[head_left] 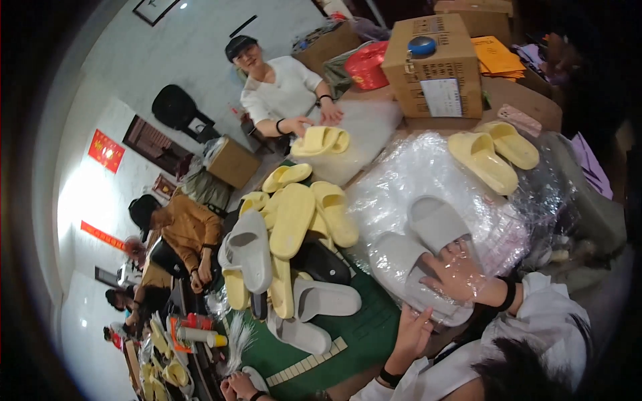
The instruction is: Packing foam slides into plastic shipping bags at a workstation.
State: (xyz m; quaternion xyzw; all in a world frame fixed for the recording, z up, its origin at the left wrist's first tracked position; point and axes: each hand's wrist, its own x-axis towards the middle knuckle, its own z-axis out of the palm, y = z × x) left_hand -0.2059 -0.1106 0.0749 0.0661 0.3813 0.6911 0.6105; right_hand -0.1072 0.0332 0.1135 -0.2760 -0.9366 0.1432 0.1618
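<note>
A pair of grey slide slippers lies in front of me, with clear plastic film shining about the heels. My right hand rests on the slippers, its fingers stretched apart, with a plastic sheen over the skin. At the near edge my left hand has its fingers closed on the clear plastic bag beside the heels. Part of the slippers is hidden by my right hand. Both hands have black wristbands and white sleeves. Under the slippers spreads a stack of clear plastic bags.
A pile of yellow slippers and grey slippers covers the green mat. Two yellow slippers sit at the far right. A cardboard box stands behind. Across the table a person handles yellow slippers; another person's hands show at the lower edge.
</note>
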